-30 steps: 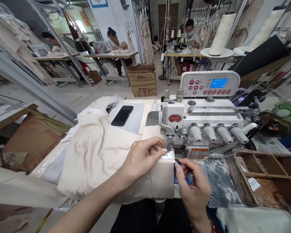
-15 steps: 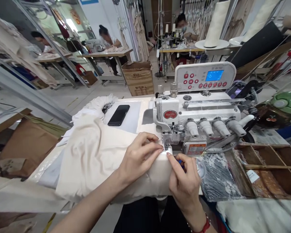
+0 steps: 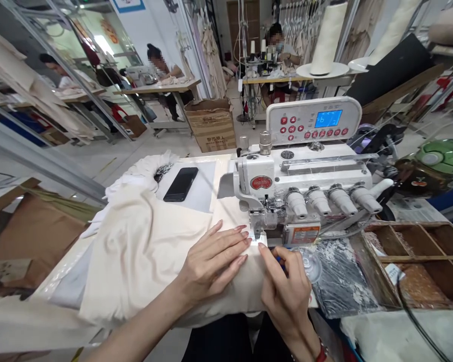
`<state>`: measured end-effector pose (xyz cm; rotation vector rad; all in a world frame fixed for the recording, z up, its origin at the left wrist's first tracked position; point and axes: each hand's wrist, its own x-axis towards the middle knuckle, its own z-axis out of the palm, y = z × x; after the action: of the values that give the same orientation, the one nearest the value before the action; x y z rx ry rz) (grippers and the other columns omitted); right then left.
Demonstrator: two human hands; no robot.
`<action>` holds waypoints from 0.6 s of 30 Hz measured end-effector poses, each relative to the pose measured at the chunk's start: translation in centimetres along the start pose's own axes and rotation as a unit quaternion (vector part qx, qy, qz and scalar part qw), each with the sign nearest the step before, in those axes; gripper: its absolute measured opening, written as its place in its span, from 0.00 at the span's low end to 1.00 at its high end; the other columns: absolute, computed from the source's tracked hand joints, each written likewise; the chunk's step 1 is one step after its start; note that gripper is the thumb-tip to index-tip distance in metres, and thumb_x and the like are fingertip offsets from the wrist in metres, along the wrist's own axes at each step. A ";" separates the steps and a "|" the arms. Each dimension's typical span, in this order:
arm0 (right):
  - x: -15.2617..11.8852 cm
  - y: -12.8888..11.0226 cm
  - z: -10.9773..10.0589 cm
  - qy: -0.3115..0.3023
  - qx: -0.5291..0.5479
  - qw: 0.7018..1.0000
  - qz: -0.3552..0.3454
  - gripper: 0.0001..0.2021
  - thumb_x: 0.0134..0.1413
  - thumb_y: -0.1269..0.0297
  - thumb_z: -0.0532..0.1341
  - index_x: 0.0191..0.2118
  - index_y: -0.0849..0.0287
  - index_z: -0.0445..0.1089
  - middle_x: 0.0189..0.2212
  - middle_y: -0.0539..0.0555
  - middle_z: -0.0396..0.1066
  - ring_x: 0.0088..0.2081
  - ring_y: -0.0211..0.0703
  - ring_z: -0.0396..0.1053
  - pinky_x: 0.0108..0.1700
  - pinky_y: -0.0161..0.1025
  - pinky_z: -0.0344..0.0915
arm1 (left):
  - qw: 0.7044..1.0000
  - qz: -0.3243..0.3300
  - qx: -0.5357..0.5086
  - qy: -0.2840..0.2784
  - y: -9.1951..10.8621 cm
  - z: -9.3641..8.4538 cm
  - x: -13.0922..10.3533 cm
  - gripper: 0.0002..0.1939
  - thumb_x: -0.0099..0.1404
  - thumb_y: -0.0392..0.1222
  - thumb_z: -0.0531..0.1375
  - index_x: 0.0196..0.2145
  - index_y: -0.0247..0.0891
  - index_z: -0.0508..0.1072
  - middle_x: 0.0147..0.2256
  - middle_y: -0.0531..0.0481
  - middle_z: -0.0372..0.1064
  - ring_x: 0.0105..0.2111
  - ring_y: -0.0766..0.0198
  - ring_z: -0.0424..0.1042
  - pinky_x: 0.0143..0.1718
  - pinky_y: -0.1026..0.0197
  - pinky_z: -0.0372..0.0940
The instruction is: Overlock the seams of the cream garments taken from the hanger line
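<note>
Cream fabric (image 3: pixel 136 241) lies spread over the bed of a white overlock sewing machine (image 3: pixel 305 176), its edge under the presser foot. Flat on this cloth rests my left hand (image 3: pixel 215 259), fingers stretched out, the tips just left of the needle area. A small white label (image 3: pixel 255 240) with print lies on the fabric at the presser foot. My right hand (image 3: pixel 287 281) touches the cloth by the label with its index fingertip. The other right fingers curl around something with a bit of blue showing; its kind is hidden.
A black phone (image 3: pixel 181 184) lies behind the fabric. To the right are a dark plastic-wrapped pad (image 3: pixel 343 276) and a wooden compartment tray (image 3: pixel 411 259). A thread cone (image 3: pixel 328 40) stands behind the machine. A cardboard box (image 3: pixel 211 125) and several co-workers are farther back.
My left hand has flattened from a pinch beside the needle and now lies spread on the cloth. The right hand stays at the label. The view has shifted slightly.
</note>
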<state>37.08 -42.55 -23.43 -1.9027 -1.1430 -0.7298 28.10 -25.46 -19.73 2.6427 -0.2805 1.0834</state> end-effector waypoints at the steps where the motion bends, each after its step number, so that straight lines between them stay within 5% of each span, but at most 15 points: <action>1: 0.1 0.1 0.1 -0.002 -0.003 1.000 -0.001 0.21 0.61 0.82 0.51 0.53 0.60 0.73 0.38 0.58 0.71 0.36 0.45 0.67 0.36 0.39 0.67 | 1.000 -0.004 -0.001 -0.004 0.0 -0.1 0.0 0.13 0.69 0.31 0.60 0.50 0.36 0.76 0.48 0.43 0.80 0.52 0.61 0.79 0.67 0.54 0.61; 7: 0.0 0.3 1.1 0.050 0.100 0.992 0.057 0.22 0.63 0.82 0.53 0.56 0.53 0.71 0.40 0.55 0.72 0.38 0.42 0.72 0.38 0.37 0.71 | 0.995 -0.078 -0.060 -0.028 -3.1 0.5 2.2 0.10 0.71 0.37 0.60 0.45 0.39 0.81 0.45 0.45 0.80 0.47 0.60 0.79 0.57 0.54 0.71; 10: -3.1 -1.5 1.2 0.068 0.283 0.937 0.192 0.24 0.67 0.76 0.57 0.64 0.51 0.62 0.46 0.56 0.74 0.36 0.38 0.76 0.35 0.33 0.75 | 0.986 -0.154 -0.059 0.037 -4.1 1.0 2.0 0.11 0.72 0.40 0.58 0.40 0.41 0.83 0.47 0.44 0.78 0.51 0.57 0.76 0.52 0.55 0.72; 13: -8.1 -3.5 0.2 0.031 0.367 0.873 0.321 0.27 0.67 0.68 0.63 0.67 0.51 0.56 0.45 0.56 0.77 0.33 0.38 0.78 0.36 0.33 0.78 | 0.965 -0.220 0.023 0.141 -1.7 1.1 -1.4 0.14 0.72 0.41 0.59 0.52 0.41 0.78 0.57 0.42 0.70 0.60 0.53 0.68 0.62 0.50 0.64; 15: -11.1 -3.9 -1.1 0.011 0.351 0.877 0.328 0.28 0.65 0.70 0.64 0.66 0.51 0.57 0.49 0.59 0.76 0.39 0.43 0.81 0.41 0.38 0.80 | 0.949 -0.255 0.064 0.174 0.9 0.9 -5.1 0.22 0.69 0.43 0.64 0.60 0.41 0.71 0.57 0.41 0.67 0.60 0.53 0.66 0.62 0.50 0.63; 18: -14.1 -3.4 -3.7 0.039 0.257 0.921 0.289 0.23 0.60 0.75 0.66 0.59 0.52 0.66 0.50 0.58 0.75 0.43 0.45 0.80 0.46 0.41 0.80 | 0.942 -0.277 0.085 0.168 3.6 0.6 -10.4 0.20 0.64 0.43 0.69 0.52 0.41 0.72 0.43 0.48 0.74 0.46 0.59 0.74 0.59 0.53 0.64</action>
<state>27.66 -50.99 -31.41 -1.6059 -0.5831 -0.1478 20.17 -28.27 -26.88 2.3728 0.6136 1.3545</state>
